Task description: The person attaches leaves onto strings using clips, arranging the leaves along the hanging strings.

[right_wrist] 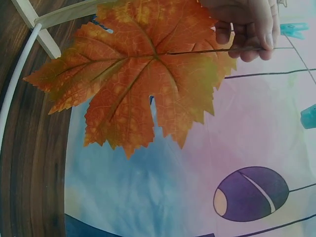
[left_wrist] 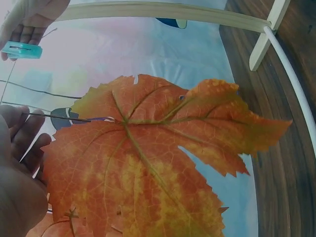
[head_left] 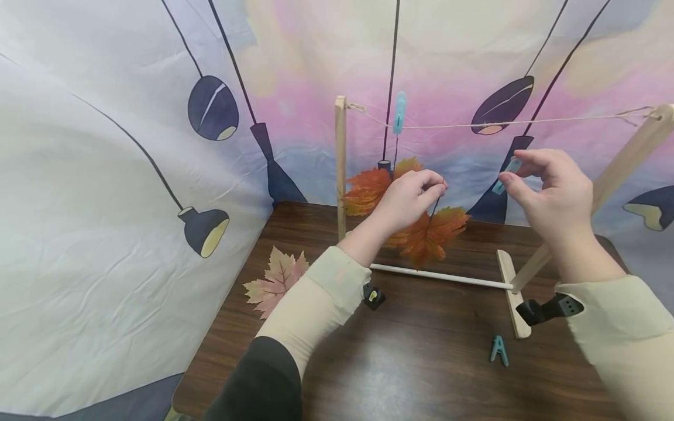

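My left hand [head_left: 408,199] pinches the thin dark stem of an orange leaf [head_left: 429,234], which hangs below the fingertips, under the string [head_left: 453,126]. In the left wrist view that leaf [left_wrist: 148,148] fills the middle, its stem between the fingers of the left hand [left_wrist: 19,168]. My right hand [head_left: 560,193] pinches a light blue clothespin [head_left: 506,175] below the string, to the right of the leaf. Another blue clothespin [head_left: 399,113] is on the string near the left post, with an orange-yellow leaf [head_left: 368,190] hanging under it, partly behind the left arm.
A wooden frame with a left post [head_left: 340,164], a right post [head_left: 632,155] and a white bottom rod [head_left: 442,276] stands on the brown table [head_left: 411,351]. A pale pink leaf [head_left: 279,278] lies at the left, a teal clothespin [head_left: 498,351] at the front right. Patterned cloth hangs behind.
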The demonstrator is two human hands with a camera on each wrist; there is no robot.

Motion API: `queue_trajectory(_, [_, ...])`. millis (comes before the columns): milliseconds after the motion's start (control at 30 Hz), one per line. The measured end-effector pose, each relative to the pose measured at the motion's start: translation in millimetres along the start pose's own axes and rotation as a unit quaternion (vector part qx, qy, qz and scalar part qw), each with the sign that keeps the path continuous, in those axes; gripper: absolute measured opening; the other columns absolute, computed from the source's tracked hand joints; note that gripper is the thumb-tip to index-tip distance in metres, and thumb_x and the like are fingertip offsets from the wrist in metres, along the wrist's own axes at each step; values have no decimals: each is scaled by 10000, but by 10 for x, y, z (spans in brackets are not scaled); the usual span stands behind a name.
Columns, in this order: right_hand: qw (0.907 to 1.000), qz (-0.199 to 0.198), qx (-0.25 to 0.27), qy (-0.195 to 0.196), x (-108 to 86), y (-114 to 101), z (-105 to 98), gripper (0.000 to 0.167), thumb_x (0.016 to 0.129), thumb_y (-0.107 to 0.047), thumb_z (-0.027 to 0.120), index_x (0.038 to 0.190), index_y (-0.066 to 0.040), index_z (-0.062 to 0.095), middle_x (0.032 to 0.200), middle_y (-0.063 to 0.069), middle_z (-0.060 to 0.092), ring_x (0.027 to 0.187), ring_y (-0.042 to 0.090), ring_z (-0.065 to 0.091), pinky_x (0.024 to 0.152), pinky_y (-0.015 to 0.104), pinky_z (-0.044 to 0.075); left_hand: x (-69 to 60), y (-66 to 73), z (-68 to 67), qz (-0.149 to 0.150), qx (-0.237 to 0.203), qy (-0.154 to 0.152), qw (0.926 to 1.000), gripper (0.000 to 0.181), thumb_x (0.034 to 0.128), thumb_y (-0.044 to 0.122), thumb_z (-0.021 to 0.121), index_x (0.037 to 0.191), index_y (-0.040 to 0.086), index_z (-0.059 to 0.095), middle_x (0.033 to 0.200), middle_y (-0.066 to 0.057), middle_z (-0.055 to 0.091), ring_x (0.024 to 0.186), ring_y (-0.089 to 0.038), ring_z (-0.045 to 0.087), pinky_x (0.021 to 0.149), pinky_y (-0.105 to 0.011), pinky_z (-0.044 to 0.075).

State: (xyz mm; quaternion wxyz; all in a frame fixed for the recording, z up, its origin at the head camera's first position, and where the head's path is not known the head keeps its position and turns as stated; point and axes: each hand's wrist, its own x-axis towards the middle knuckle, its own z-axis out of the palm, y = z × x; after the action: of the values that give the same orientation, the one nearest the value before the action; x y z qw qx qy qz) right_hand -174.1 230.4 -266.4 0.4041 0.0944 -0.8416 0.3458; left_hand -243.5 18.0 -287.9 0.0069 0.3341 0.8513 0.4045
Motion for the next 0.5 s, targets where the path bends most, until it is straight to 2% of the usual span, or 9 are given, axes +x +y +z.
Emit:
queue_trajectory(333, [9996, -250, 26, 136, 82, -15, 10, 343, 770, -70, 740, 1100, -4, 671, 884, -373, 460, 839, -183, 455, 705, 128, 256, 87, 57, -1, -61, -20, -59, 10000, 229, 988, 289, 471, 1127, 175, 615, 1024, 101, 595, 934, -29, 529, 790, -190, 424])
queue_trajectory(500, [9996, -259, 20, 143, 87, -26, -1, 332, 787, -91, 732, 1103, -10, 671, 893, -376, 459, 836, -191, 456, 713, 129, 257, 142, 110, -20, 27, 42, -134, 9999, 230, 987, 294, 471, 1120, 173, 616, 991, 97, 596, 901, -33, 530, 767, -184, 420])
